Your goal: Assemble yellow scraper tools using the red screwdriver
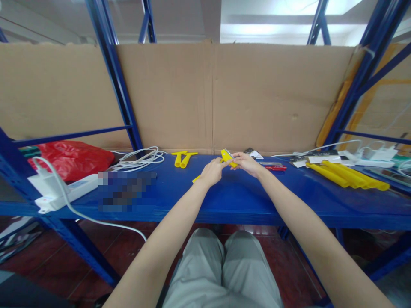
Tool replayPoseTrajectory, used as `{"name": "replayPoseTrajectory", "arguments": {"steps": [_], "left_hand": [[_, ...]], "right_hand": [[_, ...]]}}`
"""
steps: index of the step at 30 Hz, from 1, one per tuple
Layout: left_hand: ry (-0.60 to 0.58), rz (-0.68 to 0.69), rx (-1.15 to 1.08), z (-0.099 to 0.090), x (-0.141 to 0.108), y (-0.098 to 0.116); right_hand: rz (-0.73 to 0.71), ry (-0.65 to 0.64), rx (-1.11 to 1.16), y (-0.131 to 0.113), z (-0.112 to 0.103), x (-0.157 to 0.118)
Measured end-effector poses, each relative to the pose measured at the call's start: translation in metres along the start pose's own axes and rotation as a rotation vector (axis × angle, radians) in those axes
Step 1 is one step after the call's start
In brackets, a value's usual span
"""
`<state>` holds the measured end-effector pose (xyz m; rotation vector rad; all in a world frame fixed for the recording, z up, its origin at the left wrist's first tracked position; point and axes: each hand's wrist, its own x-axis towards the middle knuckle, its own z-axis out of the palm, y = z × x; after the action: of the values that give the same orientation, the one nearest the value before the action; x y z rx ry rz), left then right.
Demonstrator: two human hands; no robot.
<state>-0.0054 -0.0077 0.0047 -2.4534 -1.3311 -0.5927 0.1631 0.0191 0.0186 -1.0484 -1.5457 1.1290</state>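
A yellow scraper head [225, 155] with a pale metallic strip along its edge is held up between my hands, above the blue shelf. My left hand [212, 171] closes on its left side. From the right, my right hand [244, 164] pinches it with the fingers near the strip. The finest contact between fingertips and strip is too small to make out. Behind my left wrist a bit of another yellow piece [195, 179] shows, mostly hidden. Two yellow T-shaped scrapers [184, 160] lie on the shelf farther left.
Several yellow tubes [348, 174] lie at the right near packets [324, 157]. A red-handled tool [276, 168] is right of my hands. At left are a coiled white cable [141, 159], a power strip [72, 191] and a red bag [73, 159]. Cardboard [173, 98] walls the back.
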Motion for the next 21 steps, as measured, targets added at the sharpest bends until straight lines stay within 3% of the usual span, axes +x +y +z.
{"name": "replayPoseTrajectory", "arguments": {"steps": [7, 10, 13, 16, 21], "left_hand": [[-0.028, 0.001, -0.027, -0.001, -0.001, 0.000], [0.083, 0.008, -0.163, 0.000, 0.001, -0.002], [0.287, -0.018, -0.417, 0.000, 0.006, -0.007], [0.422, -0.174, -0.760, -0.001, 0.013, -0.009], [0.286, -0.510, -1.232, -0.006, 0.014, -0.004]], "right_hand": [[0.015, -0.009, -0.003, 0.000, -0.009, 0.002], [-0.015, 0.208, -0.165, 0.003, -0.032, 0.008], [-0.031, 0.525, -0.594, 0.009, -0.065, 0.010], [0.073, 0.626, -0.940, 0.018, -0.093, 0.006], [0.267, 0.489, -1.099, 0.027, -0.103, 0.001]]}}
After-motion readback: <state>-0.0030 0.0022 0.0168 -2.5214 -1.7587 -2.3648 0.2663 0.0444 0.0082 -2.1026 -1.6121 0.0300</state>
